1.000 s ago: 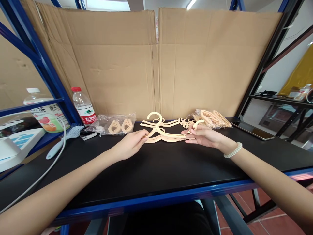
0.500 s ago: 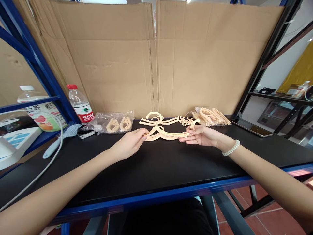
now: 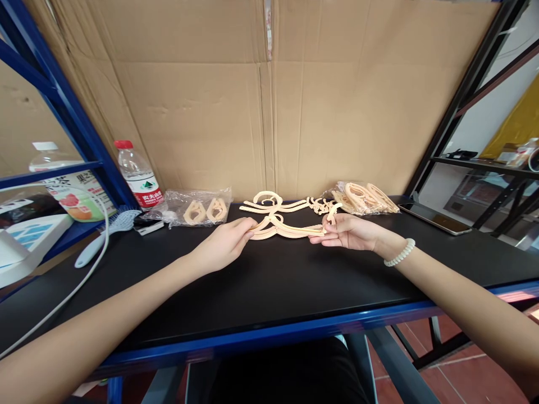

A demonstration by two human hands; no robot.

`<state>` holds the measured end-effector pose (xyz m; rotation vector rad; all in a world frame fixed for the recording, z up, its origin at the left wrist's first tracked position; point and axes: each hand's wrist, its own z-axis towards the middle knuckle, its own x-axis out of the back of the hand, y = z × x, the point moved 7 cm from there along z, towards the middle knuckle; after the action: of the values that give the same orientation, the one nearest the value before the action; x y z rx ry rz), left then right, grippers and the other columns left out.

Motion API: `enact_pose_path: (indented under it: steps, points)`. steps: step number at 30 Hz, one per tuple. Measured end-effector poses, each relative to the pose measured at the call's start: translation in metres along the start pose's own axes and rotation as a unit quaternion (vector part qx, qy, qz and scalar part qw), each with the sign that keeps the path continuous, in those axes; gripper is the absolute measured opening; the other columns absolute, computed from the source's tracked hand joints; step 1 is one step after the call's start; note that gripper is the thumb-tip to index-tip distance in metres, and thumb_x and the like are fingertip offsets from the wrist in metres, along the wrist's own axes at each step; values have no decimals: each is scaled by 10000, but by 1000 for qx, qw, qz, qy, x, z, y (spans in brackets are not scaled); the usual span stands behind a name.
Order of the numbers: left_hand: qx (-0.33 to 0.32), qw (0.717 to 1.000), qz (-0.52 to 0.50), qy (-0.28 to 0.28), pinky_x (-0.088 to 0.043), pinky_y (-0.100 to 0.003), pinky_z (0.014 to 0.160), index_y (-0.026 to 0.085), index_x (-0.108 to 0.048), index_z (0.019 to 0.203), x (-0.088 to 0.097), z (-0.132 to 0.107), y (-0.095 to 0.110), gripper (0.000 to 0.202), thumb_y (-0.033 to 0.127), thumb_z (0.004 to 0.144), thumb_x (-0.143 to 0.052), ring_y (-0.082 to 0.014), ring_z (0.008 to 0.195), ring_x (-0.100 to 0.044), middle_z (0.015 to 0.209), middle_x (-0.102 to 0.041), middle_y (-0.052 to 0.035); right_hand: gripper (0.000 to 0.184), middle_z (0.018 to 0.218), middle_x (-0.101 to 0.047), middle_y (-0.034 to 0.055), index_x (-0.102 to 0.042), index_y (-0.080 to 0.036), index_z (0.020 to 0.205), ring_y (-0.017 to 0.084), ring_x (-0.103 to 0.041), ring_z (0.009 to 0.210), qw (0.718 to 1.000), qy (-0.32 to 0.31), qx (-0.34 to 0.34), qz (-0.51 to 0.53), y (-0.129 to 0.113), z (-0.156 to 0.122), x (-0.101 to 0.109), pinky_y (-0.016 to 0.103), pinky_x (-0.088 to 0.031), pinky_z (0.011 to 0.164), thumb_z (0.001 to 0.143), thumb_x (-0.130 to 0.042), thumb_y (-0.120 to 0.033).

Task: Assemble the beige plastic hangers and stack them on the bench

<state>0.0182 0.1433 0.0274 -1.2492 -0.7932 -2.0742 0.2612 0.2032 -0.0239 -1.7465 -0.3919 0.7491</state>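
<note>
Inward comes the right hand (image 3: 352,231), its fingertips nearer the middle of the pale hanger (image 3: 297,230) than a second ago; the left hand (image 3: 223,242) holds its grip. So, from the head view: fingers pinched at both ends, hanger stretched out between them, toward the rear edge of the tabletop (image 3: 269,292), a curved piece (image 3: 332,211) rising at the right hand's fingers. Progress? One opened hanger (image 3: 290,210) lies just behind, small branching pieces (image 3: 320,205) beside it, while the left bag (image 3: 177,209) and right bag (image 3: 366,199) along that rear edge hold more pale pieces, packed. And the lettering! Red-capped bottle (image 3: 145,182), rear left corner: 农夫山, then the label curves away. Left of it, a fruit-printed container (image 3: 78,199) shows 果; the rest is hard to read.
</note>
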Motion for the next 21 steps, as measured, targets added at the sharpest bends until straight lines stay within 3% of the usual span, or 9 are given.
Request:
enact_pose_path:
  steps: [10, 21]
  points:
    - [-12, 1000, 6, 1, -416, -281, 729, 197, -474, 1002, -4, -1, 0, 199, 264, 989, -287, -173, 785, -528, 897, -540, -32, 248, 870, -720, 98, -564, -139, 756, 263, -700, 950, 999, 19, 13, -26, 3, 1, 2, 306, -562, 891, 690, -803, -154]
    - [-2, 1000, 21, 16, -379, -262, 646, 203, -418, 876, -7, -1, -4, 161, 213, 961, -282, -160, 680, -466, 790, -471, -10, 308, 770, -709, 79, -552, -153, 771, 186, -713, 733, 989, 69, 111, -76, 0, 2, -6, 274, -595, 736, 667, -826, -247]
